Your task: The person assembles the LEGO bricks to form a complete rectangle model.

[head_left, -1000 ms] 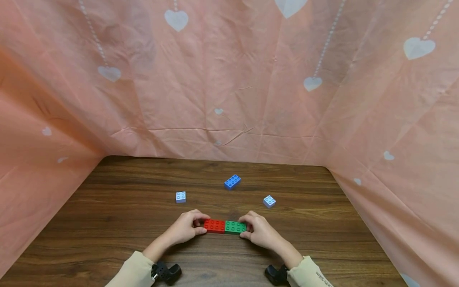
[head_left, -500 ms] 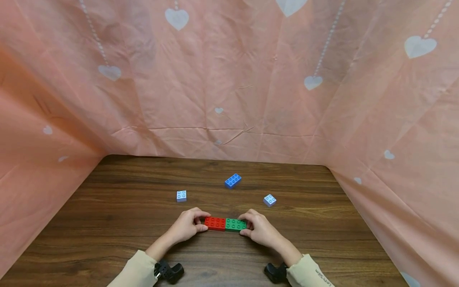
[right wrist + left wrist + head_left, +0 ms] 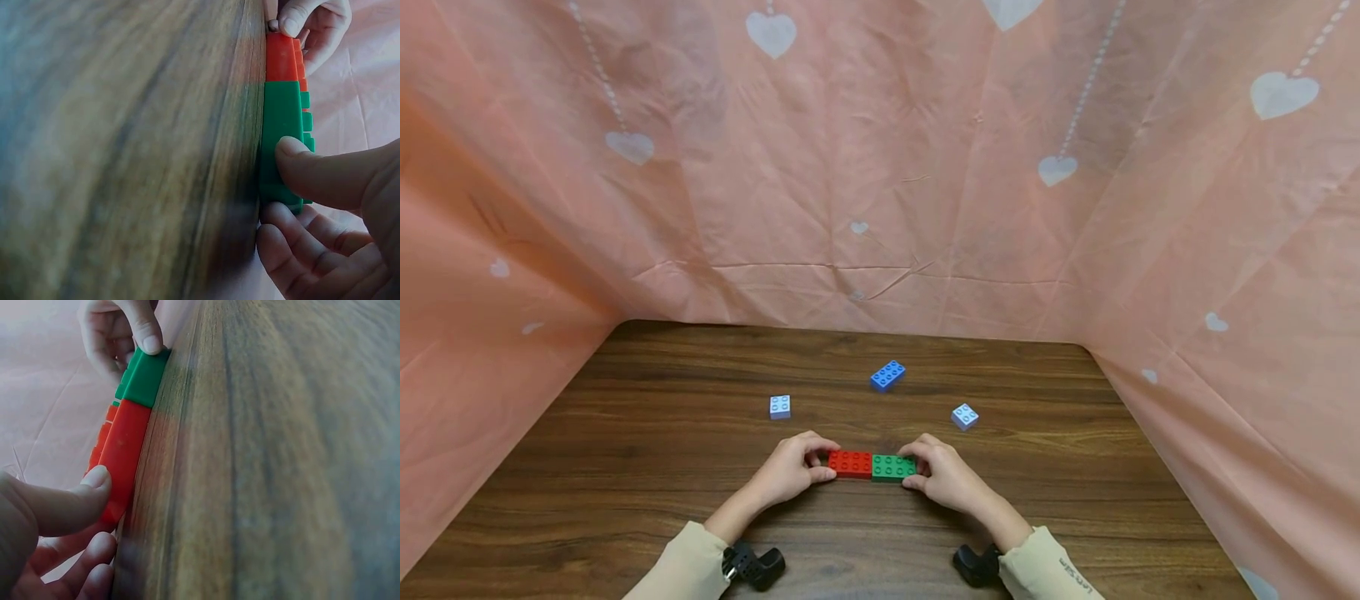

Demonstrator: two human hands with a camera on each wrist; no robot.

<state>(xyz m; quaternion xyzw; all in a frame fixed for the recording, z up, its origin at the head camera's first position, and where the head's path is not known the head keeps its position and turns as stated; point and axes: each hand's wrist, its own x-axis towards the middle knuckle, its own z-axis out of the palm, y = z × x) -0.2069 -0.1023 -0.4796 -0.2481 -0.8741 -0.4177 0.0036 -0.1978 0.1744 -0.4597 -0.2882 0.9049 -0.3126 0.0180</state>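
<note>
A red toy brick (image 3: 852, 464) and a green toy brick (image 3: 889, 468) lie end to end on the table, their short sides touching, studs up. My left hand (image 3: 792, 472) pinches the red brick's outer end between thumb and fingers. At the other end, my right hand (image 3: 943, 475) pinches the green brick the same way. The left wrist view shows the left thumb (image 3: 94, 487) against the near side of the red brick (image 3: 125, 450). In the right wrist view the right thumb (image 3: 306, 165) presses on the green brick's side (image 3: 281, 119).
Beyond the hands lie a light blue square brick (image 3: 780, 407) on the left, a blue long brick (image 3: 888, 376) farther back, and another light blue square brick (image 3: 965, 416) on the right. A pink curtain (image 3: 880, 208) surrounds the wooden table (image 3: 662, 417).
Both hands still hold the two bricks, which stay end to end. The whole scene has shifted slightly upward in the head view; otherwise little differs.
</note>
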